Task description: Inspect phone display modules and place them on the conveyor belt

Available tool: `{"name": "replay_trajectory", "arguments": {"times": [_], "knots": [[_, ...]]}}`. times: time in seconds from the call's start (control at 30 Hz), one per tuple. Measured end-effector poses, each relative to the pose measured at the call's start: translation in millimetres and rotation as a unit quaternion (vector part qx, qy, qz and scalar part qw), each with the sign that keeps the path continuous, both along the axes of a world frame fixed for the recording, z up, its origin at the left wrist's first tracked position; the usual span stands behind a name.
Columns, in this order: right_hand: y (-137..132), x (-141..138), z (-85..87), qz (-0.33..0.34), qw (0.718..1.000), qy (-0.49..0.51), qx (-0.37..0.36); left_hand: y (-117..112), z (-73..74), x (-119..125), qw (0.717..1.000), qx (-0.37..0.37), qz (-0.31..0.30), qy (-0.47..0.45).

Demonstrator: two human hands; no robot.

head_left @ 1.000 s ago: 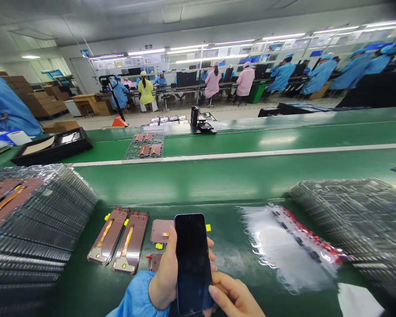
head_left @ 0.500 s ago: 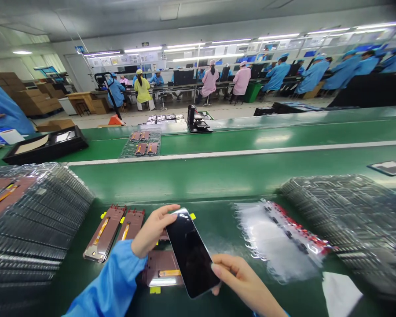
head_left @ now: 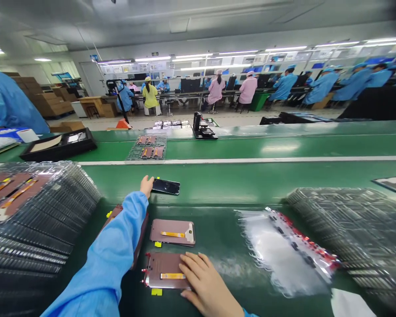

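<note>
One black glass phone screen (head_left: pixel 166 186), three rectangular copper-coloured panels with yellow strips (head_left: pixel 172 232), one partly hidden, two stacks of clear ridged plastic trays (head_left: pixel 350 233) and two hands (head_left: pixel 206 284) are counted.

A green conveyor bench (head_left: pixel 251 185) spans the frame; a black-screened phone (head_left: pixel 165 186) lies at centre; just below, two copper-backed panels (head_left: pixel 172 232) lie one above the other; a stack of clear trays (head_left: pixel 42 207) sits lower left, another stack (head_left: pixel 350 229) lower right; a plastic bag of parts (head_left: pixel 284 248) lies beside that right stack.
</note>
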State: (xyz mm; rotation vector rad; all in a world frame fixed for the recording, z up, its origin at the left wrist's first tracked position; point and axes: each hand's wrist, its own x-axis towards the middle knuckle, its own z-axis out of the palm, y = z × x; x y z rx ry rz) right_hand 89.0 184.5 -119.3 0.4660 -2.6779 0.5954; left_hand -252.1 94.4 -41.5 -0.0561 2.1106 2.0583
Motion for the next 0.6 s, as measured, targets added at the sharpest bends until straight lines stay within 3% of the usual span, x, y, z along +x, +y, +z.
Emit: {"name": "replay_trajectory", "arguments": {"times": [0.1, 0.23, 0.43, 0.5, 0.6], "knots": [[-8.9, -0.6, -13.8, -0.011, 0.995, 0.063, 0.075, -15.7, 5.7, 5.1, 0.999, -0.039, 0.006, 0.019], [-15.6, 0.8, -20.3, -0.012, 0.983, 0.152, 0.098, -41.2, 19.4, 38.8, 0.996, -0.059, -0.047, 0.049], [5.5, 11.3, 10.9, 0.004, 0.98, 0.187, 0.062, -70.9, 32.3, 103.8, 0.989, -0.044, -0.121, 0.077], [16.9, 13.0, 21.4, -0.049, 0.979, 0.195, 0.006, -71.4, 29.4, 123.3, 0.986, -0.043, -0.143, 0.069], [26.7, 11.3, 32.9, -0.154, 0.967, 0.196, -0.048, -59.9, 19.2, 160.6, 0.969, -0.044, -0.242, 0.02]]}}
